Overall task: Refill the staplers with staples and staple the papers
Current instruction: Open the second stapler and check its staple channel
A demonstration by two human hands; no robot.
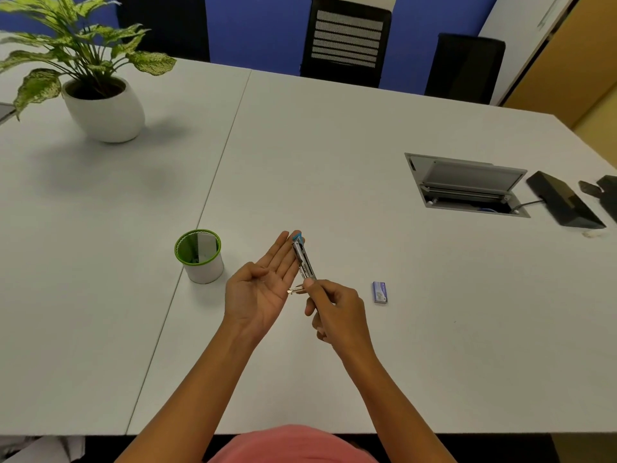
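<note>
The stapler [303, 259] is gripped at its near end by the right hand [334, 309], long axis toward 12 o'clock; the left hand [263, 285] is held flat at 9 o'clock, the seemingly closed staple box [380, 292] at 3.

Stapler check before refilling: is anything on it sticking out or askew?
Yes. A small metal piece juts sideways from the near end of the stapler, which the right hand grips, toward the open left hand. Unclear what.

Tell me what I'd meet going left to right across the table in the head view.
Potted plant → green-rimmed cup → left hand → right hand, gripping the stapler → staple box → open cable hatch → black box.
</note>
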